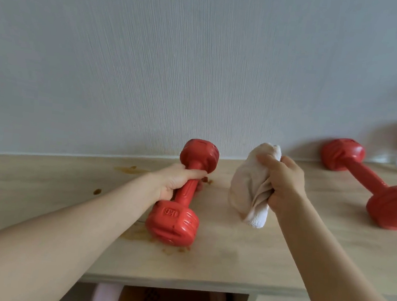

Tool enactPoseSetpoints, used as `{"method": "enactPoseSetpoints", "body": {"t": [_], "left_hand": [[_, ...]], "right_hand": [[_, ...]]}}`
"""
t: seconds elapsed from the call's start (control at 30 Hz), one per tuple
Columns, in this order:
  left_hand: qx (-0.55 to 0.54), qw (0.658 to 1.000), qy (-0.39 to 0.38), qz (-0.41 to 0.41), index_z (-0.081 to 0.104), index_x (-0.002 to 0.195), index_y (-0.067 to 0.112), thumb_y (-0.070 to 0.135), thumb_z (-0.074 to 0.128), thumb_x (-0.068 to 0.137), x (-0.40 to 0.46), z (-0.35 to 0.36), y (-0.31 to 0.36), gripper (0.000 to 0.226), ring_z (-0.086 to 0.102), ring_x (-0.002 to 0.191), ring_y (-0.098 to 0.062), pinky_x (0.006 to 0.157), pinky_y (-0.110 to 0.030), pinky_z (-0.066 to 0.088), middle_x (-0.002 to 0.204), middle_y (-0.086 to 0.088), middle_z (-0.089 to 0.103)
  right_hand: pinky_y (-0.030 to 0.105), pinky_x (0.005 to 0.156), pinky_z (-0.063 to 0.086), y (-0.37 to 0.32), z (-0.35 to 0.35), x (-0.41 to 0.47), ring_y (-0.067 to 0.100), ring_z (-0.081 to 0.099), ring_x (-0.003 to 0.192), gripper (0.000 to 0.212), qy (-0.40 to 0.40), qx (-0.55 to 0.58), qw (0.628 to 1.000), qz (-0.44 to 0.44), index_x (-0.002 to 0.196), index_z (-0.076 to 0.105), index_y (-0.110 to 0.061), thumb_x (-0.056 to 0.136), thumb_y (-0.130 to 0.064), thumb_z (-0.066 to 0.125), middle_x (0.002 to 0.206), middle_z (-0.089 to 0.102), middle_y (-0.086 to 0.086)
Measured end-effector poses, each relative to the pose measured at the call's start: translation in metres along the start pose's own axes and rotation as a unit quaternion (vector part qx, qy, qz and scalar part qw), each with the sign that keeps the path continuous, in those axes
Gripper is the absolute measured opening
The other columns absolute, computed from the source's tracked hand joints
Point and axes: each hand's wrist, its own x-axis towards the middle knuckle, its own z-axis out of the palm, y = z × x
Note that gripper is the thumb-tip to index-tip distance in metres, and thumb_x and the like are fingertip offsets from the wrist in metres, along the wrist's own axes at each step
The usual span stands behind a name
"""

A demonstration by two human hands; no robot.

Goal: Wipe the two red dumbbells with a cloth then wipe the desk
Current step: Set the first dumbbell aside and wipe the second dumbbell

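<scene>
Red dumbbell [183,193] is being gripped by the left hand [177,181] on the bench [242,258]; right hand [280,181] is clutching a cloth [250,187].

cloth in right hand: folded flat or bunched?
Bunched. The cloth is crumpled in the right hand, loose folds hanging below the fingers.

Your near dumbbell [183,195] is glossy red with faceted heads, one stamped "1KG"; it lies on the pale wooden worktop [231,251] with its bar running away from you towards the wall, brown sticky stains [134,234] around its near head. Your second red dumbbell [370,183] lies well apart at the right, angled, close to the wall. Your cloth [250,187] is white-cream, bunched and hanging above the worktop between the two.
</scene>
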Motion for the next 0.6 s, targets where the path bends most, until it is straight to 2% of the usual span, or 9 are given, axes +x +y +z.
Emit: {"method": "enactPoseSetpoints", "body": {"t": [0.1, 0.2, 0.3, 0.37, 0.47, 0.53, 0.6], "left_hand": [[-0.033, 0.997, 0.049, 0.052, 0.058, 0.079, 0.011, 0.009, 0.067, 0.084, -0.010, 0.005, 0.012, 0.010, 0.053, 0.057, -0.015, 0.057, -0.026, 0.043, 0.065, -0.006, 0.057], [-0.061, 0.989, 0.078, 0.110, 0.059, 0.074, 0.014, 0.013, 0.068, 0.083, -0.017, 0.009, 0.024, 0.013, 0.053, 0.056, -0.012, 0.053, -0.024, 0.043, 0.061, 0.000, 0.056], [-0.062, 0.978, 0.105, 0.167, 0.059, 0.076, 0.015, 0.017, 0.068, 0.084, -0.020, 0.013, 0.027, 0.013, 0.052, 0.056, -0.012, 0.054, -0.025, 0.043, 0.065, 0.000, 0.054], [-0.049, 0.971, 0.127, 0.199, 0.058, 0.078, 0.015, 0.017, 0.067, 0.085, -0.021, 0.016, 0.023, 0.011, 0.053, 0.056, -0.012, 0.054, -0.025, 0.043, 0.066, -0.001, 0.055], [-0.027, 0.960, 0.129, 0.246, 0.059, 0.083, 0.015, 0.014, 0.063, 0.086, -0.022, 0.022, 0.018, 0.005, 0.065, 0.061, -0.011, 0.056, -0.024, 0.050, 0.072, 0.001, 0.061], [0.002, 0.953, 0.135, 0.271, 0.059, 0.081, 0.014, 0.013, 0.061, 0.087, -0.023, 0.025, 0.015, 0.007, 0.068, 0.060, -0.013, 0.056, -0.027, 0.052, 0.070, 0.000, 0.064], [0.046, 0.941, 0.158, 0.296, 0.058, 0.076, 0.015, 0.014, 0.060, 0.087, -0.022, 0.029, 0.015, 0.011, 0.064, 0.049, -0.013, 0.055, -0.028, 0.051, 0.062, -0.001, 0.062]], "right_hand": [[0.028, 0.066, 0.050, -0.009, -0.006, -0.006, 0.014, 0.061, 0.068, 0.009, 0.007, -0.029, 0.997, -0.076, 0.074, 0.060, -0.013, 0.078, -0.012, 0.068, 0.070, 0.062, 0.000], [0.031, 0.073, 0.053, -0.016, -0.006, -0.010, 0.015, 0.064, 0.073, 0.010, 0.014, -0.033, 0.993, -0.113, 0.085, 0.066, -0.012, 0.077, -0.016, 0.070, 0.075, 0.066, 0.002], [0.031, 0.074, 0.053, -0.021, 0.002, -0.016, 0.015, 0.066, 0.077, 0.010, 0.016, -0.035, 0.988, -0.151, 0.085, 0.067, -0.014, 0.078, -0.020, 0.072, 0.082, 0.070, 0.006], [0.023, 0.070, 0.052, -0.024, 0.010, -0.021, 0.009, 0.066, 0.074, 0.008, 0.014, -0.034, 0.984, -0.174, 0.082, 0.067, -0.019, 0.079, -0.023, 0.073, 0.080, 0.070, 0.002], [0.009, 0.056, 0.046, -0.027, 0.025, -0.029, -0.006, 0.060, 0.058, 0.010, 0.011, -0.020, 0.980, -0.199, 0.075, 0.065, -0.024, 0.080, -0.026, 0.072, 0.067, 0.065, -0.008], [0.006, 0.052, 0.043, -0.028, 0.035, -0.034, -0.008, 0.057, 0.053, 0.016, 0.011, -0.003, 0.978, -0.208, 0.069, 0.062, -0.026, 0.081, -0.024, 0.072, 0.063, 0.062, -0.011], [0.008, 0.054, 0.042, -0.029, 0.045, -0.037, -0.005, 0.056, 0.056, 0.018, 0.021, -0.005, 0.971, -0.237, 0.066, 0.062, -0.028, 0.081, -0.025, 0.072, 0.062, 0.062, -0.011]]}}
